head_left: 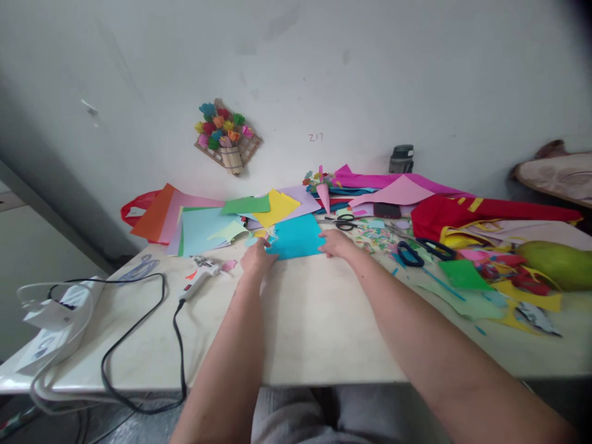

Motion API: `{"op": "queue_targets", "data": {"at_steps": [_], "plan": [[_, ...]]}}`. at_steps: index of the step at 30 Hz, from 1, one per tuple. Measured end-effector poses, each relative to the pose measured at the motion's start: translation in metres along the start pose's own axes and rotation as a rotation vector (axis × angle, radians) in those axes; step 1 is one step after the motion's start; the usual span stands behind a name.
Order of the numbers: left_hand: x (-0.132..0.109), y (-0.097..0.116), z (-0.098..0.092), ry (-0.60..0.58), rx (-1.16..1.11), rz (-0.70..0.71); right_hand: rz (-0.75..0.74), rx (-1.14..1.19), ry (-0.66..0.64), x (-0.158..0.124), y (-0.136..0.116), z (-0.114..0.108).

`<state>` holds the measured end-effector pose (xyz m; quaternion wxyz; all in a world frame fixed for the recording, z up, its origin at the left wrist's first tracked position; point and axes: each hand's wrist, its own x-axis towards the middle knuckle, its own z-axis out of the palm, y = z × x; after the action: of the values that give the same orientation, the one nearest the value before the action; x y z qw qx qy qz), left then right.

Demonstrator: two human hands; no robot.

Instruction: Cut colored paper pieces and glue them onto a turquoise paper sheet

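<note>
A cyan sheet of paper (296, 235) lies on the pale table (314, 320), far from me. My left hand (256, 258) rests on its near left corner with the fingers curled onto the paper's edge. My right hand (337, 243) presses on the near right corner, fingers bent down on the sheet. Both forearms stretch forward across the table. Small paper scraps lie by my left fingertips.
A white glue gun (200, 280) with a black cord lies to the left. Coloured sheets (203, 222) are stacked at the back left. Two pairs of scissors (345, 222) (423, 251), paper scraps, red fabric (462, 213) and a green fruit (557, 264) crowd the right.
</note>
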<state>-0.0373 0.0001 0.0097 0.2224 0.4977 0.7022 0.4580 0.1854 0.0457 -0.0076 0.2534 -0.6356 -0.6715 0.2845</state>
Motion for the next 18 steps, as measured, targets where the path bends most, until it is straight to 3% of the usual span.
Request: {"op": "queue_targets", "data": {"at_steps": [3,5,8,10,14,18], "plan": [[-0.004,0.001,0.0,0.033,0.07,0.154,0.005,-0.041,-0.004,-0.003,-0.003,-0.002],[-0.007,0.002,0.003,0.032,0.315,0.328,0.019,-0.084,-0.016,-0.003,-0.004,-0.002],[-0.012,0.004,0.013,-0.079,0.649,0.574,0.029,-0.117,-0.033,-0.001,-0.004,-0.001],[-0.016,0.005,0.023,-0.166,0.666,0.713,0.021,-0.114,-0.021,0.001,-0.003,0.0],[-0.022,0.008,0.039,-0.271,0.603,0.844,-0.007,-0.072,0.005,0.005,0.001,0.002],[-0.031,0.015,0.043,-0.3,0.772,0.884,0.001,0.001,0.032,0.009,0.004,0.005]]}}
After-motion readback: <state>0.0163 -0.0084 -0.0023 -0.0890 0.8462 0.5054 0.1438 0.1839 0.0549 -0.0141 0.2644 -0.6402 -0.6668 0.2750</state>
